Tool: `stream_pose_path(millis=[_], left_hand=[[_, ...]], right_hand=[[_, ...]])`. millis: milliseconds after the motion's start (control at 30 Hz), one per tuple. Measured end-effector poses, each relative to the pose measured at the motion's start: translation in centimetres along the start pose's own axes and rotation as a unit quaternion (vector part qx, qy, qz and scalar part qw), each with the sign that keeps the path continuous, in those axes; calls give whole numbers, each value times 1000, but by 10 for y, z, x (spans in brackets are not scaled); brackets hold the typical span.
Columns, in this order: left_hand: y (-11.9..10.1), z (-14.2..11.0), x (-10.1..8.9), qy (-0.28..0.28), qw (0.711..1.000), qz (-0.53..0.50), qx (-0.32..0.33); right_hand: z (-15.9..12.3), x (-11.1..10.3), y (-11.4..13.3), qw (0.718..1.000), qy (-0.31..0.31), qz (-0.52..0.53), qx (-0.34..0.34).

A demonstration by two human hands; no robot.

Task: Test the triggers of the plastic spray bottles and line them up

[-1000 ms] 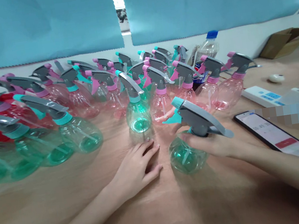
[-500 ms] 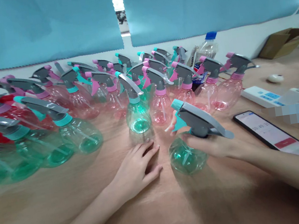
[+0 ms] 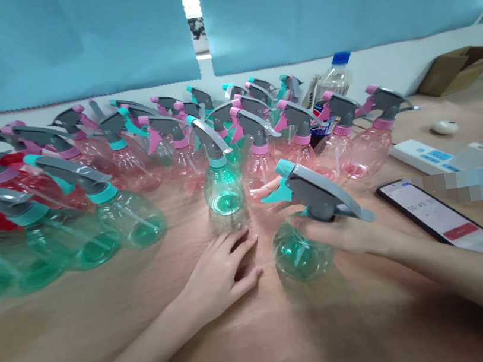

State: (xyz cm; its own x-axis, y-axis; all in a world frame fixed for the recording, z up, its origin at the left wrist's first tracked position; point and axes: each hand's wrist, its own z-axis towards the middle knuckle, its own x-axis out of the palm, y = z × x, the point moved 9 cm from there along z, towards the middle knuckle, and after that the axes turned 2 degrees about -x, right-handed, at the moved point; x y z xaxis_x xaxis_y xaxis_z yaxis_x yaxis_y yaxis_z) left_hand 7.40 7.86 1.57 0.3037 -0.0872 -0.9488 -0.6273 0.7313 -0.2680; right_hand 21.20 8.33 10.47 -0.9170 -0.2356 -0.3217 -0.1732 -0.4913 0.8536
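The right hand (image 3: 348, 235) is gripping a green spray bottle (image 3: 298, 251) around its neck, thumb on the near side; other fingers are extending beyond the turquoise trigger (image 3: 277, 193). This bottle is occupying the area right of center, in front of the rows; whether its base is touching the tabletop (image 3: 229, 350) cannot be determined. The left hand (image 3: 222, 270) is holding nothing and is lying palm down on the tabletop, fingers spread, left of the gripped bottle. Just beyond its fingertips, a second green bottle (image 3: 223, 189) is standing upright. Pink bottles (image 3: 262, 169) are standing behind and to the right of that unit, and further green bottles (image 3: 132, 217) are standing at the left. To the right of the right hand, a phone (image 3: 444, 218) is lying face up near a white power strip (image 3: 422, 157). Farther back, a blue-capped bottle (image 3: 335, 81) and a cardboard box (image 3: 459, 69) are standing near the wall.
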Motion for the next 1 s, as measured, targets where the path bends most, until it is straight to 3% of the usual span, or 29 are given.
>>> stream_pose_path(millis=[433,733,1000], left_hand=[[-1,0,1,-9,1000,6,7],[-1,0,0,-7,1000,8,9],[0,0,0,-10,1000,6,9]], right_hand=[[-2,3,-7,999,-4,47,-1],[5,1,7,1000,-17,-1,-19],[-1,3,-8,999,-9,30,-7]])
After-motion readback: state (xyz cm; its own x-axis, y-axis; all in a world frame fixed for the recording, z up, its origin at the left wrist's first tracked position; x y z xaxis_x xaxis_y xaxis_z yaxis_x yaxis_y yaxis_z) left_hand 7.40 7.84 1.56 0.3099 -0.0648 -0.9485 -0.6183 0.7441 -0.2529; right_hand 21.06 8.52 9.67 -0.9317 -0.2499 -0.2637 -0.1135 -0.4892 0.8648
